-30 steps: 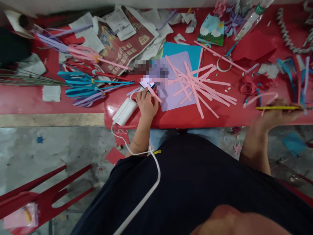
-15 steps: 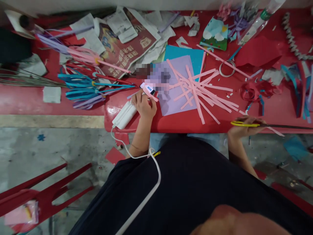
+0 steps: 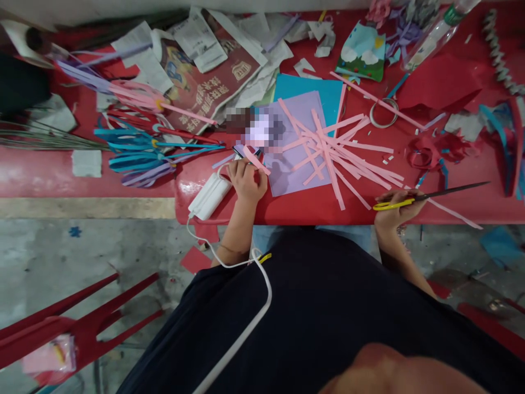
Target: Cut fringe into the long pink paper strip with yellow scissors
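Note:
My left hand (image 3: 248,181) is closed on a short pink strip (image 3: 256,160) near the table's front edge, beside a white power bank (image 3: 210,196) and a dark-edged phone, part of which is blurred. Farther right, my right hand (image 3: 397,210) is wrapped round yellow-handled scissors (image 3: 455,190), whose dark blades point right. One long pink strip (image 3: 457,214) trails from beside that hand over the table edge. Between the hands, many pink strips (image 3: 328,146) lie crossed on a purple sheet (image 3: 283,183), with a blue sheet (image 3: 334,93) partly under it.
Newspaper (image 3: 213,82) and blue paper loops (image 3: 133,148) lie at the left. Behind the strips are a tape roll (image 3: 384,125), a picture pouch (image 3: 361,52) and a clear bottle (image 3: 435,35). A white cable (image 3: 267,295) crosses my dark shirt.
My right hand has shifted left, and the scissors now tilt upward to the right. My left hand has moved slightly right and down with the short pink strip.

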A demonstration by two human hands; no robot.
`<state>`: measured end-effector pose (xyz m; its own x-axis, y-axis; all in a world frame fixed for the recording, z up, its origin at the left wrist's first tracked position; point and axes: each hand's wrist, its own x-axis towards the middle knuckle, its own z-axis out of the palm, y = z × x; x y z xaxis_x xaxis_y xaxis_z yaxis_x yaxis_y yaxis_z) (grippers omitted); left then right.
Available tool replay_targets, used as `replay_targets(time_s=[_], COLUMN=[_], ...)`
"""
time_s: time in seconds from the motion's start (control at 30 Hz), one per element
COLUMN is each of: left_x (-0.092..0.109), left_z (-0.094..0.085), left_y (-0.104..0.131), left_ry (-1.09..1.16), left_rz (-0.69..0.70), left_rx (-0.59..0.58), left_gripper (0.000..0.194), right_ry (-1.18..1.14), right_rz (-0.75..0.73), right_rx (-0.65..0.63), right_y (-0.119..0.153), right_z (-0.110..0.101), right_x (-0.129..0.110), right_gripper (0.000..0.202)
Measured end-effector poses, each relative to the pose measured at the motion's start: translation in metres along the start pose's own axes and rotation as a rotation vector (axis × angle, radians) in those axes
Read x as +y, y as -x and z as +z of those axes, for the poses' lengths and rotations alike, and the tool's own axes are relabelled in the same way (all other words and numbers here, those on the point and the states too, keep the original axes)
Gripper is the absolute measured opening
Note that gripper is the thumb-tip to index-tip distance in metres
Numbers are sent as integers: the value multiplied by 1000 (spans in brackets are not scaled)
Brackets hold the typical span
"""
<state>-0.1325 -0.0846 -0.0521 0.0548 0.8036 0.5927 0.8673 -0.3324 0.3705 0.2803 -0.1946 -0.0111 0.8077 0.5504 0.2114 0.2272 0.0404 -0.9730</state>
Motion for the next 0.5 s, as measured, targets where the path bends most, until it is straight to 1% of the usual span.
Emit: replay_targets(time_s=[0.03,0.07,0.1,0.2,0.23,0.27,0.3,0.33,0.43,0.5], left_x=[2,5,9,25,30,33,35,35,30,24], left_z=[0,-1,-2,-2,-2,-2,-2,-3,-8,-13], left_y=[1,3,4,8,9,9,8,7,-3,-15], left_ry=[-9,-12,-5,99,149,193,222,228,157,138], left_rz=[46,105,179,409,443,447,428,393,300,264], left_rx=[-5,-36,-92,-336,-398,-433,-436,-415,-280,-182], left_gripper=[26,26,24,14,12,12,13,14,19,27], right_ry=[0,1,1,-8,-15,-22,-27,-31,-27,-24], right_rz=[3,6,10,2,-11,-26,-39,-49,-52,-48], right_rx=[-5,-9,-15,-37,-42,-47,-52,-53,-54,-58], right_y=[0,0,0,0,0,0,0,0,1,1], right_z=[0,1,1,0,0,0,1,1,2,2], right_x=[0,0,0,2,2,2,2,2,2,2], right_gripper=[24,23,21,22,24,25,27,29,33,36])
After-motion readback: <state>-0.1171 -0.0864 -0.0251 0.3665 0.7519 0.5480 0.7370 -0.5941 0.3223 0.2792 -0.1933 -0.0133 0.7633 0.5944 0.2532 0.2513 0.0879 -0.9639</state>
